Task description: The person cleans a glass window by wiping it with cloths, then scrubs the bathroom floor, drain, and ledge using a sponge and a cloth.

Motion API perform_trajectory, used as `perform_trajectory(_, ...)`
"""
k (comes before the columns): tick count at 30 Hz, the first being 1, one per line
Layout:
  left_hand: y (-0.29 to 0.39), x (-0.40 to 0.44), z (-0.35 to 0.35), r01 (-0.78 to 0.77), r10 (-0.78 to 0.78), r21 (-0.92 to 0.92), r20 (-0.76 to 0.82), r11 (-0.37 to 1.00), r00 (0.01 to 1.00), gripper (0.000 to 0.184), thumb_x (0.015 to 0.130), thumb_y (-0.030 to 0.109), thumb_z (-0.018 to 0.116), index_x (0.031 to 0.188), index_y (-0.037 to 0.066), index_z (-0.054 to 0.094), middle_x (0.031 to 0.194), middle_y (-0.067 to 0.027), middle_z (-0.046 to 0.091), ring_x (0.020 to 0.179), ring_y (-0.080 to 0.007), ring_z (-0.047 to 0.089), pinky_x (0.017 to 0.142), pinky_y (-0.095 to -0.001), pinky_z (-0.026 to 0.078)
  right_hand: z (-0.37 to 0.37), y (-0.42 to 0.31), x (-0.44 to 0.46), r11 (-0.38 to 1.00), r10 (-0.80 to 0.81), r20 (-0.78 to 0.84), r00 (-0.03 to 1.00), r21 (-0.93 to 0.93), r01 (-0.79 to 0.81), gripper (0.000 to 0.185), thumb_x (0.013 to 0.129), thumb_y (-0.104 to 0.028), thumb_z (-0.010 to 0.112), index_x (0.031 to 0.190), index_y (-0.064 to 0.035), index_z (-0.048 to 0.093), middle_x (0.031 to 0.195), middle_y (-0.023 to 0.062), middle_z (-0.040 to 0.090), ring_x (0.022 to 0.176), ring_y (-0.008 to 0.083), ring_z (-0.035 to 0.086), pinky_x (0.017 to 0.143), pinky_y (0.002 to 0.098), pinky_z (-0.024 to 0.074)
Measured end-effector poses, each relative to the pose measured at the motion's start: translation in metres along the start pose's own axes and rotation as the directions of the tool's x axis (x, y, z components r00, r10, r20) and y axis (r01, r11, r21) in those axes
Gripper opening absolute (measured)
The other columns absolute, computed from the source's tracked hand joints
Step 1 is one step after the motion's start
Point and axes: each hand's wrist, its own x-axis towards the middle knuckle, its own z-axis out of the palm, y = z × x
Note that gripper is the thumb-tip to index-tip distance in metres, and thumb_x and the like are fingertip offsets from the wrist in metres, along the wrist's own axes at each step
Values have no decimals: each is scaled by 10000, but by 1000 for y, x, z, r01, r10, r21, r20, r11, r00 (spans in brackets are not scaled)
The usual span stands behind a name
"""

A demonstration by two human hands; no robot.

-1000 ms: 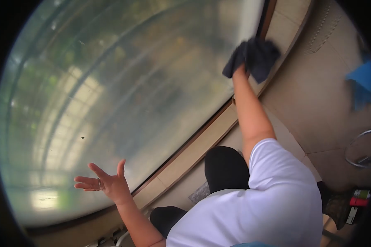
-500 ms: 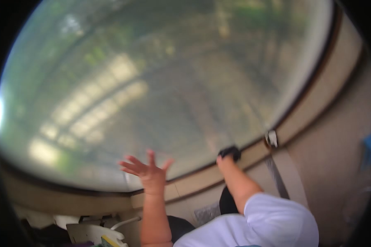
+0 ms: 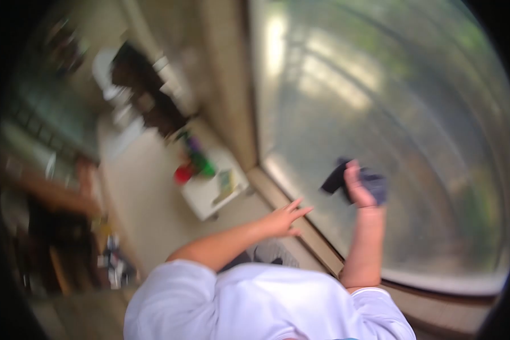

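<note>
A dark cloth (image 3: 374, 184) is bunched in my right hand (image 3: 358, 184), which is raised in front of the large glass pane (image 3: 436, 141). The cloth hangs out on both sides of my fingers, and whether it touches the glass cannot be told. My left hand (image 3: 286, 220) is to the left, over the sill (image 3: 272, 190) near the window's lower corner. Its fingers are spread and it holds nothing. The picture is blurred by motion.
Left of the window stands a white surface (image 3: 203, 203) with red, green and yellow items. Behind it are dark and white objects (image 3: 144, 90), too blurred to name. Wooden furniture (image 3: 56, 195) is at the far left. A tall frame post (image 3: 226, 73) borders the glass.
The view has swung left, bringing the room and white surface into sight. My right hand has moved from the sill's edge to before the glass with the cloth. My left hand has come down toward the sill.
</note>
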Motion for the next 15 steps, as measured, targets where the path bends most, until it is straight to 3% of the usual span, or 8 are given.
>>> perform_trajectory(2, 11, -1, -18, -14, 5, -90, -104, 996, 995, 692, 749, 307, 619, 1334, 234, 257, 1378, -201, 188, 1140, -355, 404, 927, -384, 365, 76, -13, -9, 962, 117, 53, 992, 241, -126, 436, 864, -150, 341, 1236, 73, 295, 1306, 230, 302, 1227, 366, 267, 997, 504, 232)
perform_trajectory(3, 18, -18, -25, -38, 15, -163, -143, 986, 990, 657, 773, 289, 602, 1331, 196, 268, 1364, -202, 229, 1179, -348, 362, 957, -391, 337, 105, -10, -20, 980, 99, 153, 983, 155, -123, 457, 868, -136, 337, 1257, 94, 269, 1326, 248, 277, 1246, 383, 245, 1013, 521, 213)
perform_trajectory(5, 11, -39, -20, -117, 54, -202, -296, 972, 954, 621, 784, 290, 590, 1317, 167, 296, 1335, -195, 287, 1178, -330, 370, 957, -386, 335, 133, 2, -38, 973, -80, 502, 861, -150, 177, 447, 846, -123, 402, 1238, 76, 320, 1312, 213, 327, 1237, 350, 287, 1006, 481, 254)
perform_trajectory(7, -3, -75, -22, -115, 13, -283, -339, 952, 941, 589, 793, 290, 580, 1301, 140, 322, 1309, -185, 337, 1174, -316, 378, 955, -379, 335, 134, 23, -47, 879, -175, 549, 817, -287, 381, 442, 829, -99, 446, 1239, 38, 352, 1315, 158, 355, 1213, 311, 338, 1002, 442, 273)
perform_trajectory(8, 25, -84, -25, -64, -40, -333, -295, 941, 955, 576, 797, 290, 576, 1293, 126, 333, 1297, -179, 357, 1172, -310, 383, 954, -375, 337, 146, 18, -70, 765, -257, 493, 831, -422, 487, 393, 823, -75, 464, 1205, 8, 422, 1265, 112, 427, 1131, 227, 431, 913, 355, 367)
perform_trajectory(10, 15, -138, -19, -37, -64, -335, -287, 941, 956, 553, 802, 292, 567, 1276, 104, 355, 1275, -160, 393, 1158, -291, 402, 943, -365, 347, 122, 53, -87, 440, -264, 498, 826, -699, 563, 350, 829, -65, 453, 1172, 4, 458, 1200, 91, 477, 1072, 173, 457, 835, 307, 398)
perform_trajectory(13, -1, -213, -39, 53, -184, -427, -273, 903, 944, 571, 784, 334, 581, 1263, 100, 377, 1270, -174, 396, 1171, -296, 389, 962, -352, 327, 108, 112, -106, 252, -110, 108, 988, -959, 132, 208, 836, -161, 495, 1007, -73, 574, 824, 16, 580, 592, 69, 482, 515, 208, 358)
perform_trajectory(15, -34, -250, -25, 127, -284, -397, -368, 909, 885, 625, 758, 337, 613, 1277, 106, 352, 1295, -181, 358, 1178, -311, 377, 970, -356, 317, 126, 170, -116, -250, 150, -111, 982, -966, -71, 146, 833, -174, 500, 885, -80, 599, 640, -28, 505, 485, 74, 434, 448, 209, 330)
